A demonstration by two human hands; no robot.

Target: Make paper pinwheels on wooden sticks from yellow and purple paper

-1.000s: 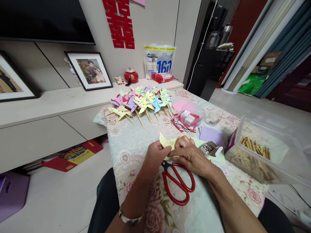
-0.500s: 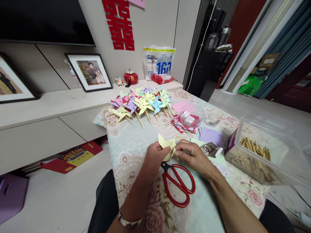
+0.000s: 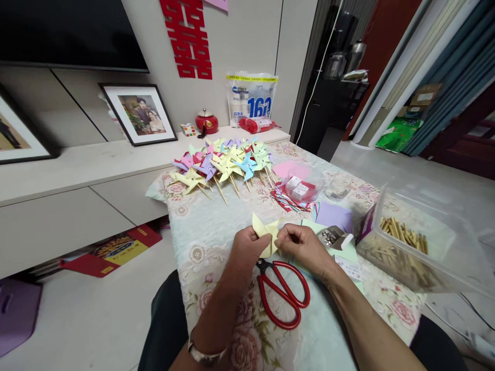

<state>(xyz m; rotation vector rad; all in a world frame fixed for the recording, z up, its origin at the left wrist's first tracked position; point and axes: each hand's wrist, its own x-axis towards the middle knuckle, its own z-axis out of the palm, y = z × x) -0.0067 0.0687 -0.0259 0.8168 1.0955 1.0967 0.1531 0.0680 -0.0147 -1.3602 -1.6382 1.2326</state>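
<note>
Between my two hands is a pale yellow paper pinwheel (image 3: 265,235) with its blades folded inward, held just over the table. My left hand (image 3: 247,250) is closed on its left side, the thumb pressing near the centre. On the other side my right hand (image 3: 299,245) pinches the paper's right edge with thumb and fingertips; whether anything small is in that pinch is hidden. Red-handled scissors (image 3: 284,296) lie just below the hands, blades partly covered by my left hand. A small open box of metal fasteners (image 3: 330,237) sits right of my right hand on green paper (image 3: 350,252).
Several finished pinwheels (image 3: 228,162) on sticks lie at the table's far end. A clear plastic bin (image 3: 421,263) of short wooden sticks stands at the right. Purple paper (image 3: 334,216), a round clear container (image 3: 303,185) and striped strips (image 3: 292,203) lie beyond my right hand.
My right hand has shifted slightly, its fingers curling closer against the pinwheel's right edge. My left hand keeps its grip. The whole view has moved a little.
</note>
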